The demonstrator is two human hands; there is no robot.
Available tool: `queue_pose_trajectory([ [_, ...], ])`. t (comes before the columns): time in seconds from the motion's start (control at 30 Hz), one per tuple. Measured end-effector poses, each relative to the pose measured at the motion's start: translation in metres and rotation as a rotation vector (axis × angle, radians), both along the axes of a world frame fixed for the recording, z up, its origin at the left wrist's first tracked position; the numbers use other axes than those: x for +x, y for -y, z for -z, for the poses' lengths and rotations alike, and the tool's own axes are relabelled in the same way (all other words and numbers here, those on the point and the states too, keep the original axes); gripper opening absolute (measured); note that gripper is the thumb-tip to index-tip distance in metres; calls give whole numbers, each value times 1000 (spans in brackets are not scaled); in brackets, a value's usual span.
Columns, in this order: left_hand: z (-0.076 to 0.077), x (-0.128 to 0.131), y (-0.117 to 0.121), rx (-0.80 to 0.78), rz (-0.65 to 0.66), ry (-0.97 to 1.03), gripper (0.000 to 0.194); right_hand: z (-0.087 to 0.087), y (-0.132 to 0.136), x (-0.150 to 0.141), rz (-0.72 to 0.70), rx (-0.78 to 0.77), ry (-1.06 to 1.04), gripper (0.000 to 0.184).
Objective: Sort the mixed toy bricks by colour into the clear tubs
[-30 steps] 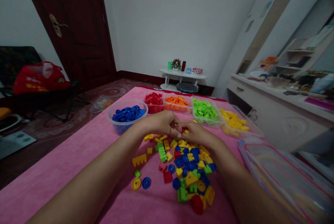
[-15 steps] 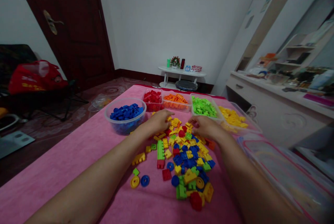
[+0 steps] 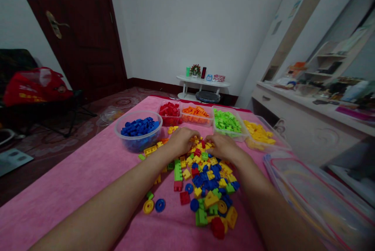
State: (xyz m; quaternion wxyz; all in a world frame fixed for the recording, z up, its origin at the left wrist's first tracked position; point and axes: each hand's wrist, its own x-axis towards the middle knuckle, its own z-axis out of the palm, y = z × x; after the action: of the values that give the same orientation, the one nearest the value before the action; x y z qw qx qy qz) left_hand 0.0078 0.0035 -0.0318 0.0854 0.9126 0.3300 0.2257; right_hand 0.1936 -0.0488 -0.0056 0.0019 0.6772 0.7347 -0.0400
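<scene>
Centrally, one toy-brick pile [image 3: 209, 177] lies nearer than one round bowl [image 3: 138, 144] and four rectangular tubs [image 3: 197, 120]; the left hand [image 3: 183, 141] and right hand [image 3: 222, 146], both half-curled, meet its far end, grip indeterminable.

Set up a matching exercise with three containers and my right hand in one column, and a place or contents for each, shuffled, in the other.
1. Round tub
2. Orange-brick box
3. Yellow-brick box
4. Right hand

A. At the far end of the loose brick pile
B. Between the red-brick box and green-brick box
C. Holds blue bricks
D. Rightmost brick container

Pairs: 1-C, 2-B, 3-D, 4-A
</scene>
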Motion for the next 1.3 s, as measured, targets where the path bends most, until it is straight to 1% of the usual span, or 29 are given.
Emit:
queue_pose_trajectory([
  [0.07,1,0,-1,-37,-47,79,32,3,-2,4,-10,9,-50,33],
  [0.13,2,1,-6,-135,-99,229,32,6,-5,13,-19,16,-170,34],
  [0.17,2,2,-8,-215,-117,323,31,9,-6,18,-10,20,-231,32],
  [0.23,0,4,-12,-432,-125,523,30,14,-10,26,31,40,-310,28],
  [0.3,-5,6,-13,-680,-125,713,31,18,-13,30,78,75,-329,23],
  [0.37,-11,7,-10,-887,-143,867,33,19,-15,30,109,117,-345,21],
  [0.43,-16,7,-7,-1013,-169,972,34,16,-16,26,131,172,-369,20],
  [0.47,-19,7,-5,-1047,-176,1008,34,13,-17,23,151,209,-424,20],
  [0.5,-20,7,-3,-1064,-177,1041,32,9,-17,19,174,243,-528,22],
  [0.53,-22,7,-2,-1067,-174,1072,31,5,-16,15,196,267,-680,23],
  [0.6,-23,7,-2,-1052,-152,1121,31,-3,-12,6,222,274,-1075,27],
  [0.67,-22,8,-2,-1007,-93,1138,35,-11,-7,-4,215,206,-1438,30],
  [0.73,-22,9,-2,-907,-8,1116,39,-16,0,-16,201,70,-1714,29],
  [0.8,-23,10,-1,-740,73,1057,40,-19,5,-26,188,-134,-1926,26],
  [0.83,-23,10,1,-644,91,1008,38,-20,6,-31,174,-231,-2002,26],
  [0.9,-25,12,5,-484,94,882,33,-19,8,-39,143,-361,-2098,31],
  [0.93,-26,12,7,-427,94,817,31,-18,8,-42,132,-386,-2127,32],
  [0.97,-27,13,9,-383,94,761,31,-17,8,-45,134,-395,-2150,33],
  [1.03,-28,14,12,-315,92,686,31,-14,7,-48,183,-379,-2184,35],
  [1.1,-27,14,13,-293,84,676,33,-11,5,-50,249,-317,-2199,36],
  [1.13,-27,15,13,-320,82,698,36,-9,4,-50,270,-285,-2201,35],
  [1.2,-26,16,13,-449,96,775,41,-8,2,-51,279,-235,-2198,35],
  [1.27,-26,18,13,-585,106,844,42,-7,2,-52,269,-229,-2197,37],
  [1.3,-26,19,13,-626,100,862,41,-7,2,-53,270,-231,-2195,38],
])
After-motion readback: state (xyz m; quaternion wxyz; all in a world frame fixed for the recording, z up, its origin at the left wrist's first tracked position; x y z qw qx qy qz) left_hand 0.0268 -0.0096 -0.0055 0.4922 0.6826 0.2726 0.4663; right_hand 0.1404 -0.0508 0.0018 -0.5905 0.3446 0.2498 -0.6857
